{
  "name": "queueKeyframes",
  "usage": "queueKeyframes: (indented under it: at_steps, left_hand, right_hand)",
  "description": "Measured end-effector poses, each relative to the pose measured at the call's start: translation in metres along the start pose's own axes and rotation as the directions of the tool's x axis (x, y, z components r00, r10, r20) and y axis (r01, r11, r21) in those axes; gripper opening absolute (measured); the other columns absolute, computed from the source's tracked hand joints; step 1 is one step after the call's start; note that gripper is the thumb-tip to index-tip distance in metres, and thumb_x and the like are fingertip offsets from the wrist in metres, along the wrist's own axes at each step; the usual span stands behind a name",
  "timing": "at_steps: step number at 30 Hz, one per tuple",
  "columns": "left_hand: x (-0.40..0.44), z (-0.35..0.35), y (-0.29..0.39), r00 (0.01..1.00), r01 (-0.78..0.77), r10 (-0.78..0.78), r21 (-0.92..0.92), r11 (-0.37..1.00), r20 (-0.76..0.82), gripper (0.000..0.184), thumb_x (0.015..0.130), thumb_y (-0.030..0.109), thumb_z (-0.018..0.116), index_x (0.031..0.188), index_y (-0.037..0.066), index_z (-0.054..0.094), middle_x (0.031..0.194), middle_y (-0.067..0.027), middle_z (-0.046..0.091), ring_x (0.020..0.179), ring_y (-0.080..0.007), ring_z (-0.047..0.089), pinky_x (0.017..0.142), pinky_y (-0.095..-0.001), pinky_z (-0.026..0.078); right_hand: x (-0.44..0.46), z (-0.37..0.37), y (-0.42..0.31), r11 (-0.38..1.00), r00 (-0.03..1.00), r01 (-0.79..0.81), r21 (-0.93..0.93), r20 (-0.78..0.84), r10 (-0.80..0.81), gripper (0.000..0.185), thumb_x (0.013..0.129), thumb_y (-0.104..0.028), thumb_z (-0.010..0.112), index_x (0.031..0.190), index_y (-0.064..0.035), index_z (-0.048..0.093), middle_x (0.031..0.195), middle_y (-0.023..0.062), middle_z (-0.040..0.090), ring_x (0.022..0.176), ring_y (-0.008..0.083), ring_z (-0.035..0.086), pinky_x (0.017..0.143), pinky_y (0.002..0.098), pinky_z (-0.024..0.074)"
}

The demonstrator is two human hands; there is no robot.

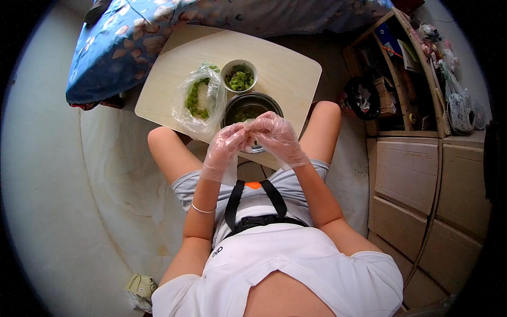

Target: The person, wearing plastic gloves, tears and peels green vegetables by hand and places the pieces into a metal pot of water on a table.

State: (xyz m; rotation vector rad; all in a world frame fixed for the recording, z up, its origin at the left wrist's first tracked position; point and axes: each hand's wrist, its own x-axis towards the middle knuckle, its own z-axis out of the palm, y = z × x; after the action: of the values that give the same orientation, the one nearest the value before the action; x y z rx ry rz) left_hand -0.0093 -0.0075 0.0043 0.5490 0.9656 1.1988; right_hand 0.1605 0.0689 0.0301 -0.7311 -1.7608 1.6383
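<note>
Working position, gloved, two-handed

Sits before a low table (290, 63), knees apart at its near edge. Wears thin clear gloves (289, 152) on left hand (224, 148) and right hand (274, 136). Holds both together above the near side of the metal pot (272, 100), fingertips meeting or nearly so. Bends the fingers inward, tips gathered narrowly; cannot tell, through the wrinkled film, of any item gripped between them.

Locate the metal pot on the near part of the low table, with green pieces (244, 113) inside. Find the white bowl (228, 68) just behind, also holding green pieces. Note the plastic bag (215, 90) to the left, spread open around more greens (194, 100). Observe further out a blue floral cloth (119, 50) beyond the low table and a wooden cabinet (406, 166) at right
</note>
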Motion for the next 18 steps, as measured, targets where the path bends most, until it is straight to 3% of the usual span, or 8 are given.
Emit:
queueKeyframes:
  at_steps: [2,9,14,18]
  left_hand:
    - [-0.001,0.002,0.002,1.000,0.006,-0.006,-0.100,0.995,0.003,0.020,0.092,0.013,0.059,0.106,-0.001,0.061,0.092,-0.0047,0.064,0.080,-0.0108,0.061,0.071,-0.0247,0.050]
    - [-0.004,0.002,-0.001,1.000,0.006,-0.011,-0.157,0.988,-0.029,0.022,0.091,0.009,0.057,0.110,-0.001,0.061,0.095,-0.0037,0.064,0.083,-0.0108,0.060,0.079,-0.0243,0.050]
    - [-0.004,0.008,0.001,0.997,-0.045,0.047,0.038,0.998,-0.060,0.020,0.092,0.011,0.057,0.108,-0.001,0.061,0.093,-0.0035,0.064,0.079,-0.0104,0.059,0.074,-0.0245,0.051]
    - [-0.004,0.012,0.000,0.994,-0.075,0.082,0.101,0.992,-0.070,0.018,0.093,0.011,0.057,0.105,-0.001,0.062,0.088,-0.0029,0.063,0.076,-0.0095,0.058,0.072,-0.0247,0.051]
  right_hand:
    - [0.002,0.000,-0.005,0.970,0.997,0.052,-0.238,-0.040,-0.063,0.020,0.082,0.003,0.063,0.101,-0.0027,0.069,0.097,0.0087,0.059,0.088,0.0175,0.062,0.075,0.0271,0.0517]
    - [0.003,-0.002,-0.005,0.939,0.991,0.109,-0.325,-0.036,-0.128,0.020,0.081,0.003,0.064,0.099,-0.0029,0.069,0.090,0.0110,0.063,0.083,0.0215,0.063,0.072,0.0299,0.0517]
    - [0.003,-0.002,0.003,0.956,0.986,0.147,-0.253,-0.039,-0.162,0.019,0.081,0.001,0.061,0.099,-0.0023,0.068,0.085,0.0113,0.063,0.078,0.0227,0.061,0.071,0.0321,0.0497]
    - [0.004,-0.003,-0.002,0.940,0.992,0.101,-0.325,-0.035,-0.119,0.018,0.081,0.000,0.059,0.097,-0.0013,0.068,0.084,0.0115,0.062,0.076,0.0228,0.060,0.069,0.0325,0.0484]
